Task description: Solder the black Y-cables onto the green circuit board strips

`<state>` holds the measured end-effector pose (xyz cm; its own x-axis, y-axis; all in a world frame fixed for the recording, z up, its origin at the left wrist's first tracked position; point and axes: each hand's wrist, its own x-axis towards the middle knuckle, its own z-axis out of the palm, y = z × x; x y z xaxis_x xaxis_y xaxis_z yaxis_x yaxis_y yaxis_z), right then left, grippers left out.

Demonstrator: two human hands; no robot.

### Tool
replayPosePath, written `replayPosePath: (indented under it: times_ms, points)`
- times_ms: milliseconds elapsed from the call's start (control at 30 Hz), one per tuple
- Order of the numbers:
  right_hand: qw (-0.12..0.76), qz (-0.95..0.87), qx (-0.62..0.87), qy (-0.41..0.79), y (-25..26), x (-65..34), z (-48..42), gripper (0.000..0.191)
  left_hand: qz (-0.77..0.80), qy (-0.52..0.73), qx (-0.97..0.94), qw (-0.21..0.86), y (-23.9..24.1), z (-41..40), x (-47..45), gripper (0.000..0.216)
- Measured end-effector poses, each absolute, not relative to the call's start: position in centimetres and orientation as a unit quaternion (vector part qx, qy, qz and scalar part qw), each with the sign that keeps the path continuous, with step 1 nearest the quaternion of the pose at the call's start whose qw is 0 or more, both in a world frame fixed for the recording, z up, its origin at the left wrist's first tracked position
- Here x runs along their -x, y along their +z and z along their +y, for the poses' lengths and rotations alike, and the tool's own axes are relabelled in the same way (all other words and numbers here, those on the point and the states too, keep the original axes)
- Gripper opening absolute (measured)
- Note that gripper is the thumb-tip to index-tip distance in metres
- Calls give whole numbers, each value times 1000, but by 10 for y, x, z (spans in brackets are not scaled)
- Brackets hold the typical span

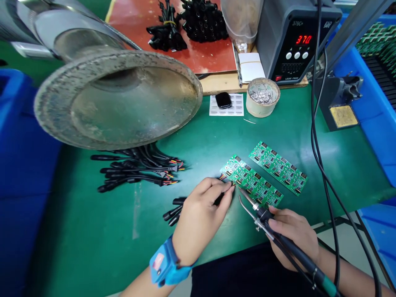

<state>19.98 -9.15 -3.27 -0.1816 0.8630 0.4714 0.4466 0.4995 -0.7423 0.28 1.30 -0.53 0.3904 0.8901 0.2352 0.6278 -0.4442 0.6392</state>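
My left hand (208,208) pinches the wire end of a black cable against the lower left edge of a green circuit board panel (258,181). The black connector ends (173,212) stick out beneath that hand. In my right hand (292,233) is a soldering iron (262,214) with a solder feed tube clamped along it; its tip is close to the wires at the board edge. Whether the tip touches is too small to tell. A second green board panel (278,167) lies just beyond the first. To the left is a pile of black cables (139,169) with stripped coloured wires.
A metal fume hood (117,103) overhangs the left side. Behind the boards are a solder cup (262,97), a label sheet (213,110) and a soldering station (297,45) reading 370. Iron cords (318,161) hang at right near the iron stand (337,101). Blue bins (368,123) flank the table.
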Motion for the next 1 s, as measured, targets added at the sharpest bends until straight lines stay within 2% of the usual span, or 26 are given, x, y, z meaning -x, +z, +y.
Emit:
replayPosePath:
  times_ms: [433, 733, 1000]
  points:
    - [437, -741, 462, 213, -21, -195, -83, 48, 504, 276, -787, 225, -6, 12, -8, 8]
    - [426, -725, 486, 240, -30, -198, -90, 50, 518, 265, -786, 209, -9, 10, -11, 10]
    - [416, -743, 481, 210, -26, -199, -89, 50, 518, 255, -793, 196, -10, 10, -11, 9]
